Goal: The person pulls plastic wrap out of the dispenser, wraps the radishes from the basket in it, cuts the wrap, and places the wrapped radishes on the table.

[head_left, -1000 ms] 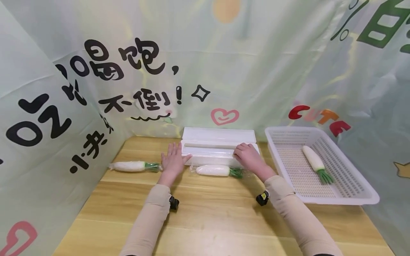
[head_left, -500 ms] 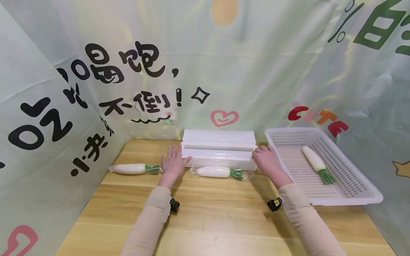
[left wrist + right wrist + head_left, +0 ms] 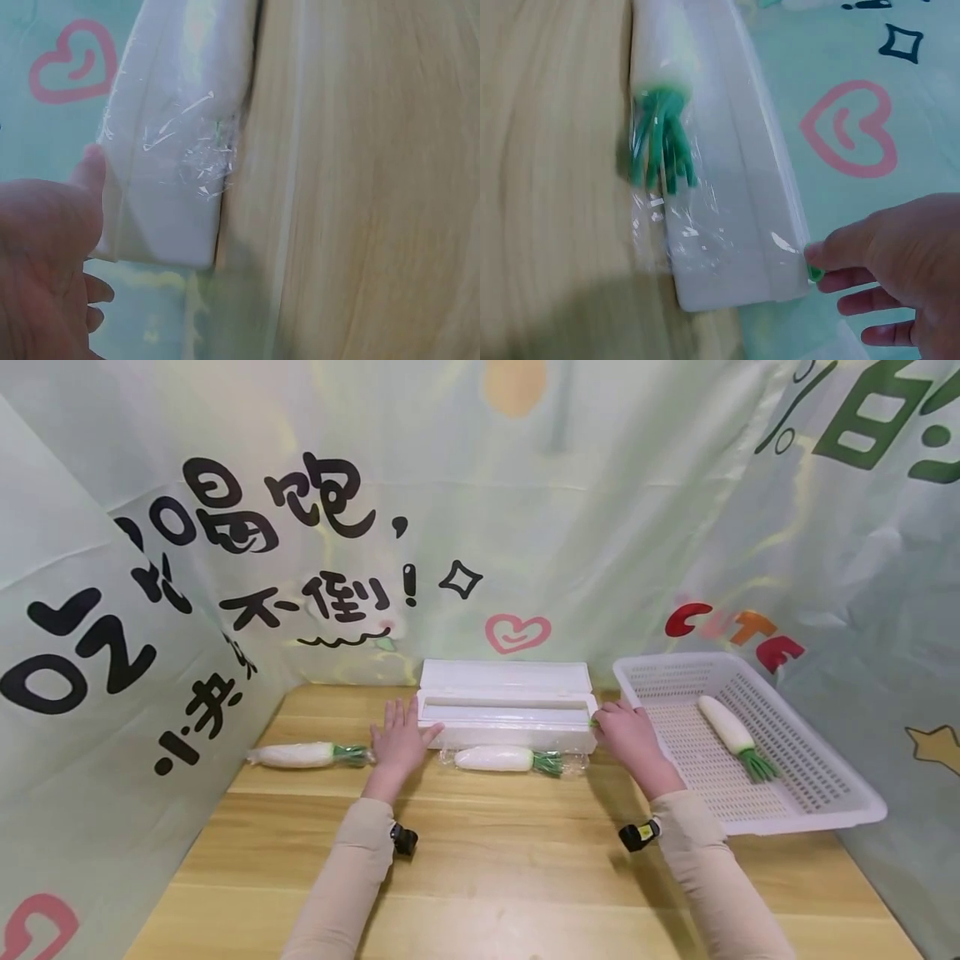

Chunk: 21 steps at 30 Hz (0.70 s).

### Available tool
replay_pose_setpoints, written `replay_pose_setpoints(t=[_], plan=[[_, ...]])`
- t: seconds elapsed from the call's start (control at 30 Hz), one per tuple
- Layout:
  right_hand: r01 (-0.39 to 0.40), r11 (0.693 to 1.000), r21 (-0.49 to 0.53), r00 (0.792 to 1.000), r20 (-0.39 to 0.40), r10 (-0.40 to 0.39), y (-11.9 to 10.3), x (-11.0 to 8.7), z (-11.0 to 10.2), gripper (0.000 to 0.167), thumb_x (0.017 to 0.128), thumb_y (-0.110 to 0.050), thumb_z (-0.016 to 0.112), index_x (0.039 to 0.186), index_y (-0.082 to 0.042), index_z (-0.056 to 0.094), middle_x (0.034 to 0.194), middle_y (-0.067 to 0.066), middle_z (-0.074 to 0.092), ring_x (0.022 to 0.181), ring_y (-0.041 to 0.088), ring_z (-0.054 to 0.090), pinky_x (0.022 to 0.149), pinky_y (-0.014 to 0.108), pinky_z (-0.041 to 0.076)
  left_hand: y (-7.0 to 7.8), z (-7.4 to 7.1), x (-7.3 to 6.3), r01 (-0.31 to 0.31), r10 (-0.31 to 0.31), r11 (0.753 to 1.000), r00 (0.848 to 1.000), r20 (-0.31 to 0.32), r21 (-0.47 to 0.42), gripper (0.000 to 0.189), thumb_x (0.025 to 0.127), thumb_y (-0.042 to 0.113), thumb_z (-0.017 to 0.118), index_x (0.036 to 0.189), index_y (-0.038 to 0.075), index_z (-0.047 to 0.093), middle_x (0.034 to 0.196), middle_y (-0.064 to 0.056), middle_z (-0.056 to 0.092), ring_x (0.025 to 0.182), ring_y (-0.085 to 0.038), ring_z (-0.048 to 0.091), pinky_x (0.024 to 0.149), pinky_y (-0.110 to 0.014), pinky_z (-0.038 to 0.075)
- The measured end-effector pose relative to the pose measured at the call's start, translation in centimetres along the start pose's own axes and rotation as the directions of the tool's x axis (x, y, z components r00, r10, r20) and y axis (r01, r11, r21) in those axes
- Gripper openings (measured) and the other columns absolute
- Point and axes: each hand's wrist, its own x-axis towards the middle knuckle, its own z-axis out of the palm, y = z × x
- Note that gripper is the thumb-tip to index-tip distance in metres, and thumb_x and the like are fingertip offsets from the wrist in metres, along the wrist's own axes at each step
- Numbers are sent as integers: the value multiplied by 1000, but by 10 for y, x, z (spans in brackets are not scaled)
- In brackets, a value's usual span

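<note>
A white cling film dispenser lies lengthwise at the back of the table, its lid raised and a film roll inside. With fingers spread, my left hand rests against its left end, the thumb at the front edge. At the right end my right hand pinches a small green slider between thumb and forefinger; the other fingers are loosely bent. Right in front of the dispenser lies a film-wrapped white radish with green stalks. Another wrapped radish lies left of my left hand.
A white perforated plastic basket stands on the right, holding one radish with no visible wrap. Printed cloth hangs behind and beside the wooden table.
My right hand has slid right along the dispenser from its front edge to its right end, where the green slider now shows. My left hand stays at the left end.
</note>
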Motion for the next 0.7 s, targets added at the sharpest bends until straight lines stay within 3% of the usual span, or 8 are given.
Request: replay_pose_setpoints(t=[0.17,0.27,0.37,0.47,0.6,0.7], plan=[[19,998,68,996,-91,-12,-6,-7,8,33,85,-18,73,113,-2,68,112,17,68,109,40,58,83,56,49,1,-1,-3,-64,58,995,996,-73,-82,84,93,67,40,157,17,18,163,-19,8,151,-39,0,117,-67,9],[74,994,79,983,-174,-59,-9,-9,15,33,84,-17,74,113,-4,69,113,16,68,110,39,58,87,57,48,6,-3,-7,-156,136,981,977,-162,-118,75,92,60,52,150,16,36,161,-18,21,150,-41,11,117,-65,13],[138,988,72,959,-259,-115,-11,-7,23,28,79,-14,77,106,-6,72,109,14,69,107,37,58,88,55,48,12,-2,-11,-249,210,961,941,-266,-122,63,89,52,63,139,15,53,155,-15,36,147,-40,23,118,-62,18],[181,981,71,932,-332,-148,-13,-6,29,19,75,-9,79,93,-7,74,104,12,71,103,36,59,85,53,48,15,1,-14,-313,260,945,893,-366,-92,49,85,43,71,125,16,65,146,-12,50,142,-38,35,116,-58,25],[191,979,76,905,-401,-145,-16,-5,36,8,75,-3,76,79,-7,70,95,9,71,97,34,60,76,49,46,17,4,-14,-363,299,930,835,-462,-52,26,84,28,76,105,13,74,130,-9,64,132,-35,48,112,-54,33],[194,979,67,896,-419,-148,-17,-4,39,8,77,-1,73,76,-7,67,91,7,70,94,32,60,73,46,44,17,6,-14,-375,308,926,808,-502,-37,11,83,20,76,91,12,74,120,-7,70,125,-33,54,109,-52,37]])
